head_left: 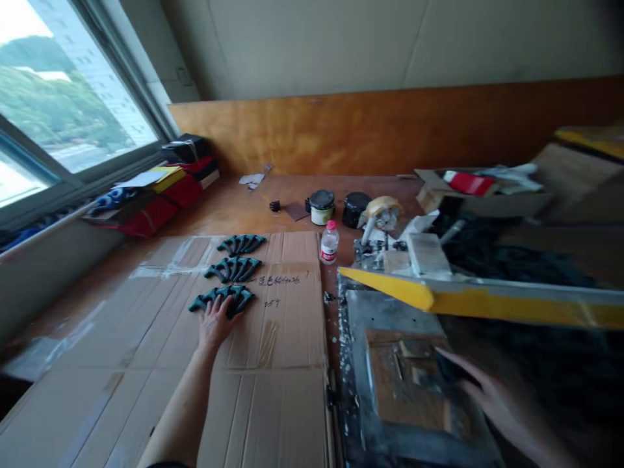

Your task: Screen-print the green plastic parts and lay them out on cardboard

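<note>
Dark green, curved pieces of a kind I cannot make out lie side by side in three rows on flat cardboard (287, 416): a far row (241, 244), a middle row (234, 268) and a near row (244, 298). My left hand (214, 322) rests on the near row, fingers spread and touching its pieces. On the right, my right hand (480, 383), smeared by motion, pinches a dark piece (453, 369). It is over the right side of a wooden block fixture (390, 396) with small raised parts, which sits on a grey metal plate (353, 312).
A yellow-edged bar (468, 304) crosses above the plate's far end. A pink-capped bottle (329, 243) stands by the cardboard's far right corner, with ink tins (322, 211) behind it. Dark pieces (550, 357) are heaped at right; an open box (431, 192) stands behind.
</note>
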A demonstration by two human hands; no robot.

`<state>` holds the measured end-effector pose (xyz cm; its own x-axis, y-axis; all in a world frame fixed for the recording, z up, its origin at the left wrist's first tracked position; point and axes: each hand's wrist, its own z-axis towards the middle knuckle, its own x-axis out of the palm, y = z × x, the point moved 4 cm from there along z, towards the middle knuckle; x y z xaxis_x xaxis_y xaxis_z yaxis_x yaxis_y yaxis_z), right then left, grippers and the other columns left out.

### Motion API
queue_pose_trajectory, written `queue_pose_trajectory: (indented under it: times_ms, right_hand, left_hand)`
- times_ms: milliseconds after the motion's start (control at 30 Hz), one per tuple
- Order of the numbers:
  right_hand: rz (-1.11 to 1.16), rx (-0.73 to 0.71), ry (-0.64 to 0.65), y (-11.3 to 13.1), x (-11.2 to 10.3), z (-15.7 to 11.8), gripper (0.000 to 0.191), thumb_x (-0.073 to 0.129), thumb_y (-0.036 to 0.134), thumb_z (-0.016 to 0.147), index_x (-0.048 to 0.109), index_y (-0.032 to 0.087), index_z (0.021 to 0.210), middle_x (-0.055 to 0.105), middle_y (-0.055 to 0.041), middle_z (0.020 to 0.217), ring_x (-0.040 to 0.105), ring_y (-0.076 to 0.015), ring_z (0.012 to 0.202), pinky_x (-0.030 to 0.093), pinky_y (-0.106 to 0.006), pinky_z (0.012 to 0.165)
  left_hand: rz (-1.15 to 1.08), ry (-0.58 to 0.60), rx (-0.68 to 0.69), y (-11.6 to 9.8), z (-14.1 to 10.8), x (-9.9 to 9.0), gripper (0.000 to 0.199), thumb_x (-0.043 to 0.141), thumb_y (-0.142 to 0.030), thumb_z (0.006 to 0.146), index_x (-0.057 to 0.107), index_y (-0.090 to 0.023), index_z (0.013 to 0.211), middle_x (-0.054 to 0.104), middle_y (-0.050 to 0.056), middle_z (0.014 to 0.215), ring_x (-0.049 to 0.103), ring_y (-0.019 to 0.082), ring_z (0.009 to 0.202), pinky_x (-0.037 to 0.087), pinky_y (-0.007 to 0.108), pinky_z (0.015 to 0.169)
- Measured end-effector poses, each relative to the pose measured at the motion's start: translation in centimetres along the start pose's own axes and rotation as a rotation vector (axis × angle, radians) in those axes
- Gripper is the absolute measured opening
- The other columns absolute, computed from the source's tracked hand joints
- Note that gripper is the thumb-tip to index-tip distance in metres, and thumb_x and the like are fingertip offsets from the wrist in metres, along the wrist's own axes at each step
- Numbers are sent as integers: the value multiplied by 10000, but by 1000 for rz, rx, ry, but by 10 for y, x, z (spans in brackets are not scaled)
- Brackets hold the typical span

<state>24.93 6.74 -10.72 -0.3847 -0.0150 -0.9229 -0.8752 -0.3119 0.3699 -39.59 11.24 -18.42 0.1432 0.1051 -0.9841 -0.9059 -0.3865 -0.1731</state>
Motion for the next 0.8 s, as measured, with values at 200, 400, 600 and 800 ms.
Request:
queue_pose_trajectory:
  times_ms: [200,400,600,800]
  right_hand:
    - [104,-248,130,47,24,13,449,349,122,897,670,286,1165,666,-50,1155,578,-206,1106,499,-386,952]
    - [145,-476,78,52,32,19,444,376,52,869,694,254,1104,661,-76,1136,555,-225,1074,524,-423,903]
    - [101,-567,20,46,25,15,435,430,42,851,653,247,1163,659,-63,1115,565,-208,1038,525,-387,886]
    - [68,-240,-100,-17,-32,36,314,445,222,898,668,252,1117,678,-51,1057,616,-230,976,516,-400,868]
  left_hand:
    - [-261,-275,96,-51,-35,-27,451,569,-429,826,602,-195,1210,501,134,1403,422,295,1321,334,414,1097]
    - [-853,-268,74,-200,-77,-127,439,497,-501,869,623,-192,1153,707,85,1046,651,207,976,488,335,896]
    - [-1328,-102,306,-330,-111,-207,599,303,-622,902,583,-159,646,567,5,547,545,106,510,467,229,561]
    - [-1303,127,67,-305,-175,-179,588,385,-623,874,706,-131,849,658,32,684,578,131,596,463,231,577]
